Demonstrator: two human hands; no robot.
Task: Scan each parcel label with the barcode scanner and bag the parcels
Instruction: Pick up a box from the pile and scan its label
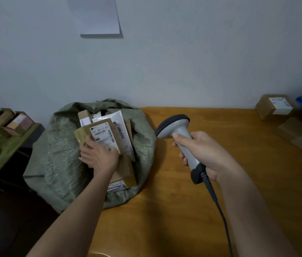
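Starting at far left, shelf [7, 143]: a green surface at the left edge of the frame carrying a row of small cartons, with a pale device lower down.
Sack [57, 164]: a green woven bag slumped left of centre, against the table's left edge, its mouth open and filled with parcels.
Left hand [100, 156]: the forearm rises from the lower left of the frame into the sack's mouth; the hand lies back up, fingers bent over the near edge of the top parcel, gripping it.
Top parcel [98, 135]: a brown box tilted in the sack, white label [104, 136] with barcodes facing up; a white mailer and more boxes sit behind and below it.
Barcode scanner [178, 134]: grey, right of the sack above the table, head tipped toward the parcels, dark cable trailing to the lower edge.
Right hand [200, 154]: fingers wrapped round the scanner's handle, forearm entering from the lower right.
Table [239, 182]: orange-brown wood.
Waiting parcels [274, 107]: labelled boxes at the right edge beside something blue.
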